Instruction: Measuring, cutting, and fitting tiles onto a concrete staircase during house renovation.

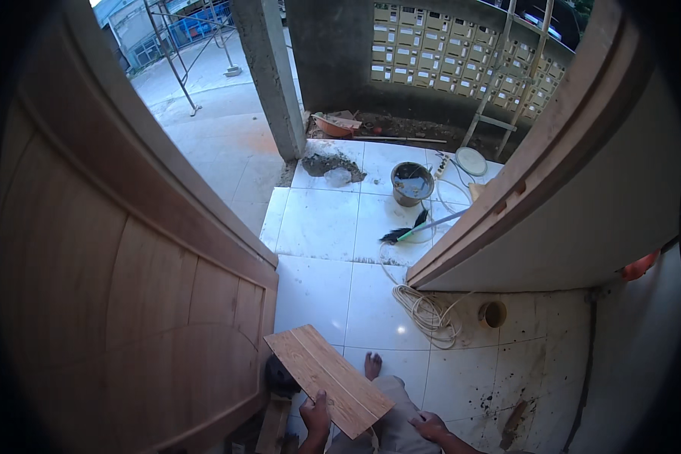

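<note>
A rectangular wood-patterned tile [327,374] with lengthwise lines slants across the space in front of my legs. My left hand [315,414] grips its near edge, thumb on the upper face and the other fingers hidden beneath. Close to my knee, beyond the tile's right corner, my right hand [431,428] is closed with curled fingers. What it holds, if anything, is too small to make out. My bare foot [372,365] rests on the white floor tiles [386,303].
A wooden door [181,303] stands at left, a door frame [507,204] at right. Coiled cable [431,314] lies by the frame, beside a small round container [492,314]. Outside are a broom [408,231], a bucket [412,185] and a ladder [499,91]. A dark round object [281,376] sits by the door.
</note>
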The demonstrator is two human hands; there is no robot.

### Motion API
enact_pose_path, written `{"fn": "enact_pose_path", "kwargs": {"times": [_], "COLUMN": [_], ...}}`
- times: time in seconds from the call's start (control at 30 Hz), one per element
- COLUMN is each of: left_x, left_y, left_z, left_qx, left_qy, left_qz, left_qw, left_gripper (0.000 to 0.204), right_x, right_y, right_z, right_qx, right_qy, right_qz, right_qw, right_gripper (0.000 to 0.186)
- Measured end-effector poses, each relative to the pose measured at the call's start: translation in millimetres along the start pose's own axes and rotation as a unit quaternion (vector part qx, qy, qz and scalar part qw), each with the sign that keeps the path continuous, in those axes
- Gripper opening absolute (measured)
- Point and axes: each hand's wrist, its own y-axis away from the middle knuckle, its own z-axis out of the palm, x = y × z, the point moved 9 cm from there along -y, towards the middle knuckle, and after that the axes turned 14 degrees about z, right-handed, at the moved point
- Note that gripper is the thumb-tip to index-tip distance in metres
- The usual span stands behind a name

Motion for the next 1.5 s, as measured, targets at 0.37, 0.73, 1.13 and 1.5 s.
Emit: {"fn": "enact_pose_path", "kwargs": {"times": [0.37,0.73,1.13,1.5], "left_x": [186,307,462,495], "left_y": [-400,-693,-739,-629], "left_z": [254,421,462,408], "left_qx": [-0.006,-0.114,-0.213,-0.025], "left_qy": [0.092,0.178,0.181,0.253], "left_qz": [-0.006,-0.054,-0.049,0.016], "left_qw": [0.996,0.976,0.959,0.967], "left_gripper": [0.024,0.035,0.037,0.036], "right_x": [-484,-773,-1075,-1110], "right_y": [-155,-246,-149,-43], "right_z": [-313,-455,-537,-515], "right_qx": [0.114,-0.006,-0.342,-0.263], "right_qy": [-0.203,-0.259,-0.349,-0.255], "right_qz": [-0.072,0.028,-0.100,-0.273], "right_qw": [0.970,0.965,0.867,0.889], "right_gripper": [0.044,0.052,0.060,0.036]}}
